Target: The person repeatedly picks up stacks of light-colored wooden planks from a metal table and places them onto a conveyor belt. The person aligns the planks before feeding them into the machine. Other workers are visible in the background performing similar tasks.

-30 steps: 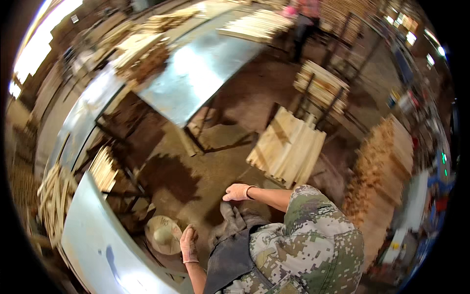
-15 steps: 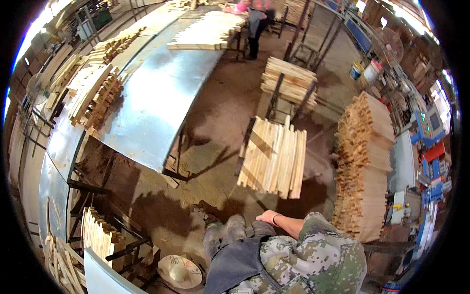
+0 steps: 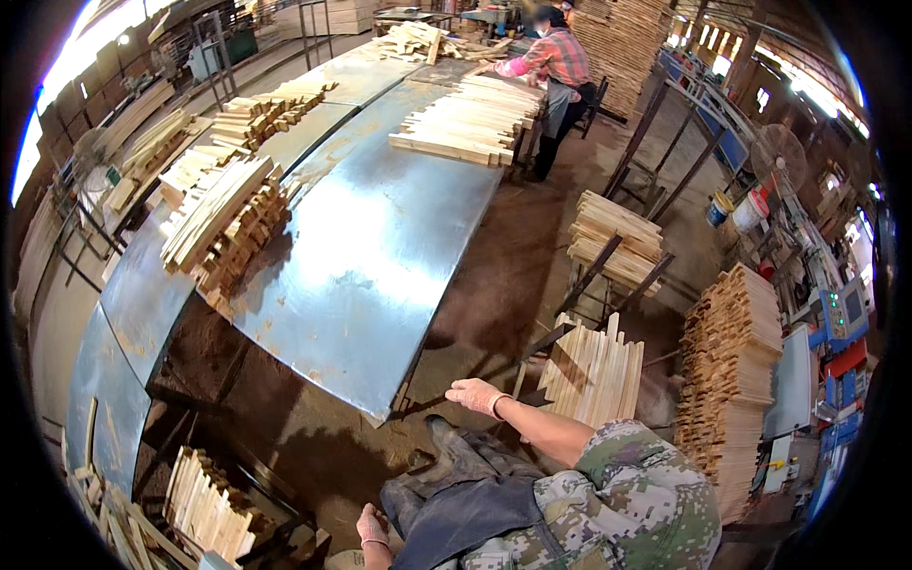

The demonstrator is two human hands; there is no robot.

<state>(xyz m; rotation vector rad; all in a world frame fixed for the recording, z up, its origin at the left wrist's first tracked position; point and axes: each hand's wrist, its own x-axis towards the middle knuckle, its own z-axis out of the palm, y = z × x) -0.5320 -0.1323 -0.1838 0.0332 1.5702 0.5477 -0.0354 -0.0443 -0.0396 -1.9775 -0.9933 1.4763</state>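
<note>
My right hand [image 3: 478, 396], in a pale pinkish glove, reaches out in front of my body with its fingers loosely extended and nothing in them. It hangs in the air just right of the near corner of a metal-topped table [image 3: 351, 275]. Low in the view, my left hand [image 3: 373, 525] is gloved too and hangs beside my dark apron [image 3: 475, 522], fingers loosely bent and no object visible in them. A stack of pale wood strips [image 3: 594, 375] rests on a dark rack beyond my right forearm.
Wood strips lie piled on the table's left side [image 3: 223, 214] and far end [image 3: 475, 119]. A co-worker in a checked shirt [image 3: 560, 62] stands there. A tall wood stack [image 3: 727, 380] and machinery [image 3: 841, 323] line the right. More strips [image 3: 204, 503] stand at lower left.
My body and view have turned and moved closer to the metal table. My right hand has swung forward and left from beside my leg. My left hand has come into view.
</note>
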